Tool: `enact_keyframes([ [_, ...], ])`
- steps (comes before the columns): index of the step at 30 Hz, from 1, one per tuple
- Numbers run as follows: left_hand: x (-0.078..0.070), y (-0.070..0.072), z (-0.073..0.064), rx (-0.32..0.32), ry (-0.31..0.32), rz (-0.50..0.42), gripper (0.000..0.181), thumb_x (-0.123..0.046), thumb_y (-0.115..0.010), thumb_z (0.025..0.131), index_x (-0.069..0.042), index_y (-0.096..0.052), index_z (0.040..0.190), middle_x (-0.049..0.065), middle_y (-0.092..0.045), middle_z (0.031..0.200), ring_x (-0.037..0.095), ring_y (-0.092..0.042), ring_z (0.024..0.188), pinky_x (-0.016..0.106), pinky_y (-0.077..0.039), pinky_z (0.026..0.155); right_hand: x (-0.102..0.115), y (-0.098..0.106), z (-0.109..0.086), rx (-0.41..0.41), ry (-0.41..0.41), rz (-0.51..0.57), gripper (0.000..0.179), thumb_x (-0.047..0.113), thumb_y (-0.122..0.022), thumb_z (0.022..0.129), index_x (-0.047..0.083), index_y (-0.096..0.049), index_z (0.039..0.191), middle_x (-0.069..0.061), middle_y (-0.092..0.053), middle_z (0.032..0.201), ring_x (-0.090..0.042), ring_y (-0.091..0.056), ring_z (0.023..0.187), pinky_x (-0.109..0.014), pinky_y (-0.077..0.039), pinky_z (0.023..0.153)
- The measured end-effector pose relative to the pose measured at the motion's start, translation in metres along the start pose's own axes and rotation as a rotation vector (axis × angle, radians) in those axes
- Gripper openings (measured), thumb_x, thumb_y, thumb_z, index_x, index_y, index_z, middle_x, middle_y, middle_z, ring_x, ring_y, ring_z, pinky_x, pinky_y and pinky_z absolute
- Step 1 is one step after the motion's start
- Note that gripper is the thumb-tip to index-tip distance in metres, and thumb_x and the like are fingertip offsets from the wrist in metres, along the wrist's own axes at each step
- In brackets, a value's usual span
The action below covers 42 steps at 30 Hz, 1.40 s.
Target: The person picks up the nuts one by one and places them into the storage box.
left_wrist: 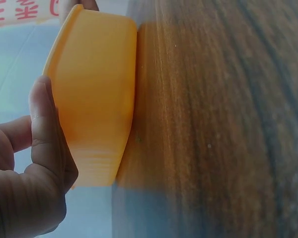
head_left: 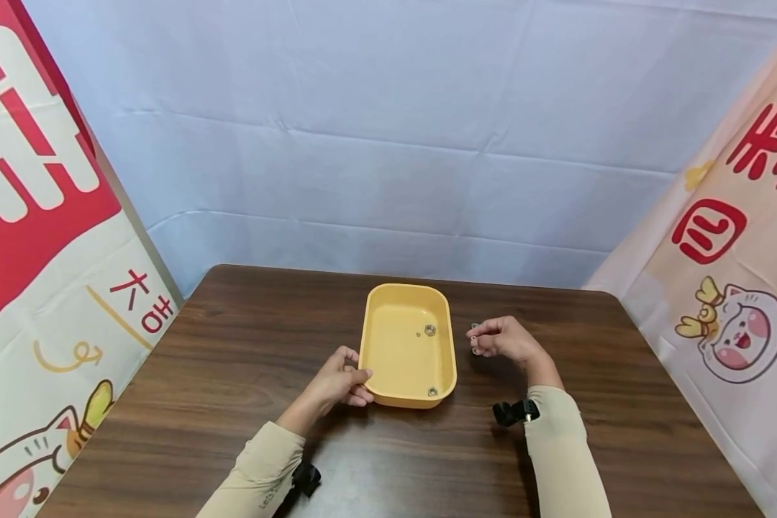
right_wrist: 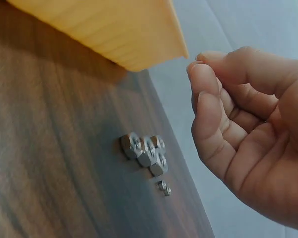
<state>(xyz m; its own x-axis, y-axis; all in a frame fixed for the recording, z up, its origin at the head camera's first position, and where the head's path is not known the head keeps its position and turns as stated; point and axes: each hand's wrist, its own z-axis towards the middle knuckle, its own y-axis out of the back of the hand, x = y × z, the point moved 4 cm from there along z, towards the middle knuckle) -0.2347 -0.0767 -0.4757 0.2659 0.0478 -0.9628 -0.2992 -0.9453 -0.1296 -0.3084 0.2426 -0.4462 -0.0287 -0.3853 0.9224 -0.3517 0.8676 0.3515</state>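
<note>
A yellow plastic tray stands on the table, with two large hex nuts and one tiny nut on its floor. My left hand grips the tray's near left corner, thumb over the rim and fingers against the outer wall. Right of the tray, my right hand is raised with thumb and index fingertips pinched together. A small pale speck at those fingertips looks like a tiny nut; the right wrist view hides it. Several large nuts and two small nuts lie on the table below this hand.
The dark wood-grain table ends at a pale cloth backdrop behind. Printed banners hang at left and right. A black wrist camera sits on each forearm.
</note>
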Motion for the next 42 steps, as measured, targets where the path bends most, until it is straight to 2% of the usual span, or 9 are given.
enact_keyframes([
  [2, 0.003, 0.001, 0.003, -0.006, 0.000, 0.001, 0.033, -0.004, -0.056, 0.091, -0.002, -0.028, 0.107, 0.016, -0.054, 0.075, 0.020, -0.062, 0.052, 0.027, -0.053, 0.045, 0.003, 0.000, 0.001, -0.003, 0.007, -0.012, 0.027, -0.001, -0.061, 0.085, -0.015, -0.058, 0.109, -0.027, -0.063, 0.092, -0.032, -0.063, 0.077, -0.048, -0.053, 0.072],
  [7, 0.004, 0.000, 0.004, -0.002, 0.002, 0.001, 0.033, -0.002, -0.055, 0.090, -0.001, -0.027, 0.107, 0.017, -0.055, 0.074, 0.020, -0.062, 0.052, 0.027, -0.053, 0.045, 0.012, -0.001, 0.002, -0.006, 0.026, -0.042, 0.024, 0.003, -0.064, 0.085, -0.012, -0.062, 0.104, -0.024, -0.064, 0.083, -0.038, -0.060, 0.074, -0.050, -0.052, 0.070],
  [12, 0.004, -0.001, 0.004, -0.002, 0.007, 0.001, 0.033, -0.002, -0.055, 0.090, -0.001, -0.027, 0.108, 0.018, -0.055, 0.075, 0.021, -0.062, 0.052, 0.026, -0.053, 0.045, 0.021, 0.000, 0.005, -0.014, 0.035, -0.074, 0.018, 0.002, -0.065, 0.084, -0.007, -0.066, 0.100, -0.017, -0.064, 0.077, -0.032, -0.060, 0.069, -0.048, -0.053, 0.066],
  [14, 0.004, 0.000, 0.003, -0.005, 0.009, 0.003, 0.033, -0.002, -0.055, 0.090, -0.001, -0.027, 0.108, 0.018, -0.055, 0.075, 0.021, -0.062, 0.052, 0.026, -0.053, 0.045, 0.025, 0.001, 0.007, -0.019, 0.032, -0.083, 0.018, 0.002, -0.064, 0.085, -0.006, -0.066, 0.101, -0.016, -0.064, 0.078, -0.030, -0.060, 0.069, -0.046, -0.053, 0.065],
  [19, 0.002, 0.000, 0.003, -0.004, 0.009, 0.010, 0.034, -0.002, -0.055, 0.091, 0.000, -0.027, 0.109, 0.018, -0.055, 0.076, 0.021, -0.063, 0.052, 0.027, -0.053, 0.045, 0.038, 0.001, 0.012, -0.037, 0.024, -0.095, 0.020, 0.006, -0.064, 0.086, -0.004, -0.065, 0.104, -0.020, -0.064, 0.084, -0.035, -0.060, 0.075, -0.039, -0.052, 0.060],
  [24, 0.001, -0.002, 0.005, 0.000, -0.003, 0.016, 0.033, -0.001, -0.053, 0.091, 0.002, -0.026, 0.109, 0.020, -0.055, 0.075, 0.021, -0.063, 0.052, 0.026, -0.053, 0.045, 0.046, -0.004, 0.018, -0.013, 0.052, -0.142, 0.024, 0.007, -0.065, 0.085, -0.006, -0.065, 0.106, -0.018, -0.065, 0.083, -0.039, -0.060, 0.078, -0.032, -0.052, 0.058],
  [34, 0.001, -0.001, 0.005, 0.001, 0.008, 0.023, 0.028, 0.000, -0.049, 0.092, 0.000, -0.025, 0.106, 0.021, -0.056, 0.075, 0.021, -0.063, 0.052, 0.027, -0.053, 0.045, 0.055, -0.017, 0.033, 0.025, 0.013, -0.142, 0.025, 0.007, -0.064, 0.086, -0.008, -0.063, 0.107, -0.018, -0.064, 0.084, -0.045, -0.057, 0.084, -0.034, -0.053, 0.062],
  [42, 0.002, -0.001, 0.005, 0.008, 0.017, 0.019, 0.027, 0.001, -0.048, 0.091, -0.001, -0.025, 0.105, 0.022, -0.057, 0.077, 0.021, -0.063, 0.052, 0.027, -0.053, 0.045, 0.062, -0.028, 0.045, 0.076, -0.003, -0.180, 0.016, 0.003, -0.063, 0.085, -0.004, -0.066, 0.098, -0.022, -0.064, 0.085, -0.033, -0.059, 0.070, -0.032, -0.049, 0.054],
])
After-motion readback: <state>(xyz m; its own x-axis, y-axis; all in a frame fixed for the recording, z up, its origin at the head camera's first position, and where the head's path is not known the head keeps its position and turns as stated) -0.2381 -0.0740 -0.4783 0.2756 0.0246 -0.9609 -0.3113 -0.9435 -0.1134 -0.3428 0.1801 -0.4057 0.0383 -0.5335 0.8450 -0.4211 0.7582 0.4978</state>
